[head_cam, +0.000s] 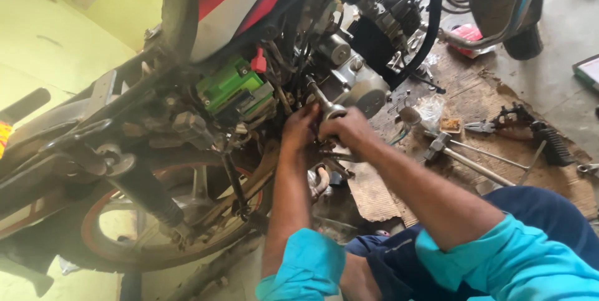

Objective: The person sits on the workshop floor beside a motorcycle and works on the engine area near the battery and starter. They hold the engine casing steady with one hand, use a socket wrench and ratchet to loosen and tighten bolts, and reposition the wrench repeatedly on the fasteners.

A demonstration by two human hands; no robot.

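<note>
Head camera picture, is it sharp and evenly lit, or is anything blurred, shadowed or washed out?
Head view: soft daylight, no hard shadows; the left hand and right hand at the motorcycle engine look slightly smeared; the frame's underside beside them sits in deep shade; the yellow wall looks pale and washed out; the teal sleeves at the bottom edge are soft.

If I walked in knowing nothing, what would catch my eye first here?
Probably the half-stripped motorcycle filling the left and centre, with its bright green battery exposed in the frame. Just right of it, the person's left hand and right hand work together on a metal lever by the engine. Long wrenches and pliers lie on cardboard at right.
</note>
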